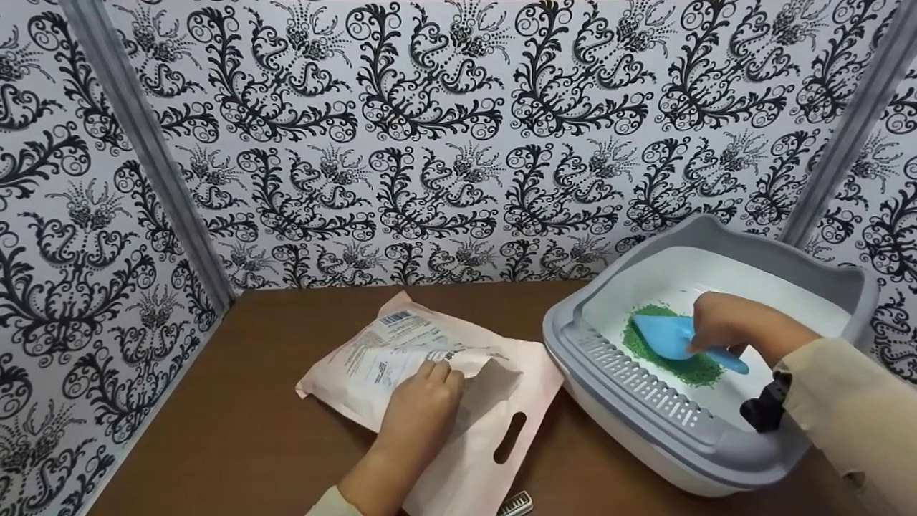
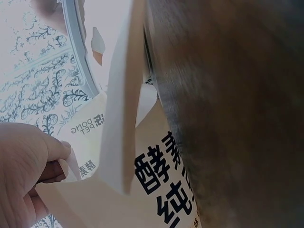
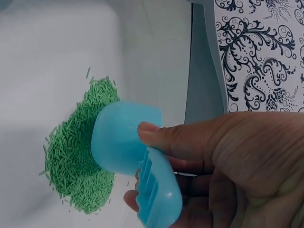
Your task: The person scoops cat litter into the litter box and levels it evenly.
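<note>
A pale pink printed paper bag (image 1: 380,355) lies flat on the table, its cut-out handle towards the right. My left hand (image 1: 423,405) pinches the edge of the bag's opening, and in the left wrist view the thumb (image 2: 59,148) presses on that edge. A light blue plastic scoop (image 1: 663,337) is held by its handle in my right hand (image 1: 741,326). Its bowl (image 3: 121,137) rests on or just over a heap of green litter pellets (image 3: 71,156). These pellets lie on the white floor of a grey-rimmed cat litter box (image 1: 752,459). What the bag holds is hidden.
The brown table (image 1: 236,401) stretches left of the bag. A small silver and black object (image 1: 516,504) lies at the front edge, partly cut off. Patterned wall panels (image 1: 444,143) stand close behind. The litter box has a raised back rim and a slotted front ledge (image 1: 645,383).
</note>
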Available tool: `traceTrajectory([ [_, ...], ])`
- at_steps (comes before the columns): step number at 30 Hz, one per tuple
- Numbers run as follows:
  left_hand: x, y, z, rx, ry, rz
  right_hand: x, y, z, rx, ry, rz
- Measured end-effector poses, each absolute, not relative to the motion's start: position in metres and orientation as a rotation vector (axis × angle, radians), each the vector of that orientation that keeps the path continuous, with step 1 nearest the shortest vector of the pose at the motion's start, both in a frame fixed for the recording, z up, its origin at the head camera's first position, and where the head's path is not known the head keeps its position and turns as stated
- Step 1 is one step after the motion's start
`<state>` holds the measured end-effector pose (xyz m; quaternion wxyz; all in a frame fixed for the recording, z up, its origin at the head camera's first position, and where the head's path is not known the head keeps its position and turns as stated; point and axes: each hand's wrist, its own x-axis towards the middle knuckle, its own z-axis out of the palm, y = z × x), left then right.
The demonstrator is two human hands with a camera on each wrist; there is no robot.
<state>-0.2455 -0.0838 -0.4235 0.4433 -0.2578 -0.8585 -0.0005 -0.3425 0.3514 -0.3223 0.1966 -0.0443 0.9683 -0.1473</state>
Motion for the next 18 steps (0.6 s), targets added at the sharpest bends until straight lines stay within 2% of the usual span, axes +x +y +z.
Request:
traceTrajectory([
  [12, -0.244, -0.084, -0.423, -0.636, -2.147, 0.012, -0.341, 0.350, -0.322, -0.215, 2.726, -0.391],
  [18, -0.244, -0.083, -0.424, -0.635, -2.155, 0.016, -0.330, 0.345, -0.313, -0.296, 2.828, -0.367],
])
